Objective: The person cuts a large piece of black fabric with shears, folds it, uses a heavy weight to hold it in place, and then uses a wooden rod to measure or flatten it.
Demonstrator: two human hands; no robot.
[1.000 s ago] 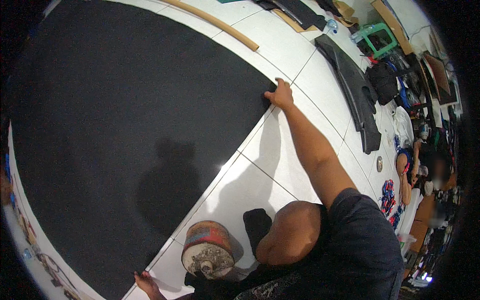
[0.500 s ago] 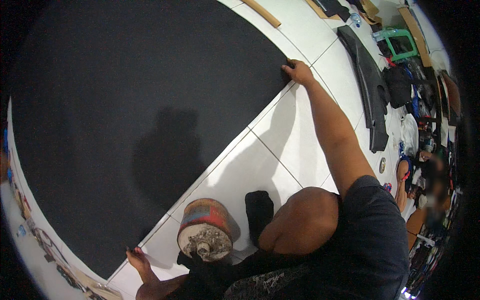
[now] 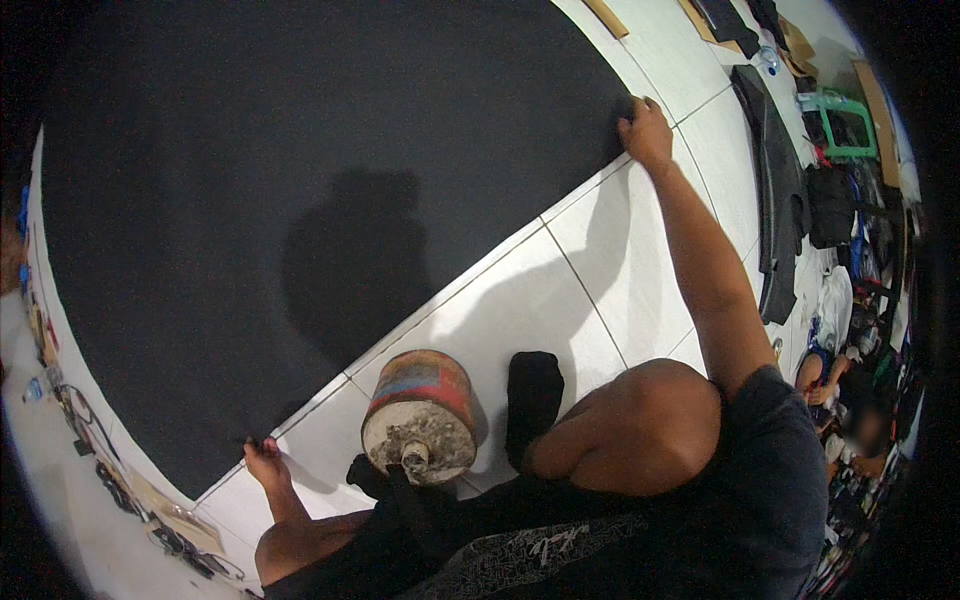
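A large black sheet [image 3: 190,250], flat and matte like fabric or carpet, lies over the floor and fills the far left of the view. My left hand [image 3: 265,465] pinches its near edge close to the bottom left corner. At the right corner, my right hand [image 3: 650,133] has its fingers and thumb closed on the sheet's edge, with the arm stretched out. Between the hands, the edge runs straight across the white tiles. My shadow falls on the sheet.
Beside my bent knee stands a worn round can [image 3: 420,415] caked with grey residue. A long black plastic panel [image 3: 775,195] lies at right, near a green stool [image 3: 840,125] and clutter. Another person [image 3: 860,440] sits at far right. Cables [image 3: 95,440] lie along the left.
My view has turned slightly, so the sheet, can and panel sit differently in the picture. Both hands keep their places on the sheet's edge.
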